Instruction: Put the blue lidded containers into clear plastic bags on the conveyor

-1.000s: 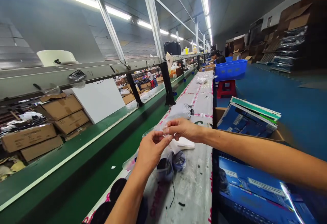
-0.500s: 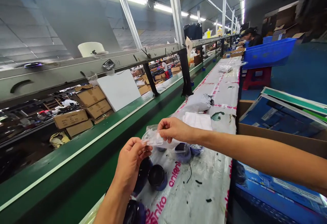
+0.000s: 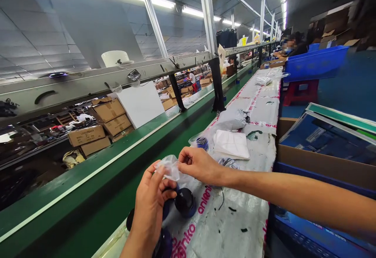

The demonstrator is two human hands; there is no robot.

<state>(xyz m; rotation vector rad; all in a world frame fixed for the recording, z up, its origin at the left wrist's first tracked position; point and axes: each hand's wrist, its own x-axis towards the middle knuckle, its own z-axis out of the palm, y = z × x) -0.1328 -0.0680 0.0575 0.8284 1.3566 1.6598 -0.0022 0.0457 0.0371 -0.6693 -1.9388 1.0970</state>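
My left hand [image 3: 151, 205] and my right hand [image 3: 198, 166] both pinch a small crumpled clear plastic bag [image 3: 168, 168] between them, above the plastic-covered workbench [image 3: 235, 226]. Below the hands lie dark round blue-black parts [image 3: 185, 202], one upright by my left fingers and others near my left wrist. A folded white cloth [image 3: 231, 144] lies just beyond my right hand, with another bagged dark part [image 3: 202, 142] to its left.
A green conveyor belt [image 3: 117, 171] runs along the left of the bench. A cardboard box with blue printed cartons [image 3: 323, 144] stands on the right. Farther off are a blue bin [image 3: 315, 62] on a red stool and a seated person [image 3: 290, 46]. Cardboard boxes [image 3: 102, 122] stack beyond the belt.
The view has shifted right and down along the bench. My hands have come closer together and the clear bag has been gathered from a stretched sheet into a crumpled bunch.
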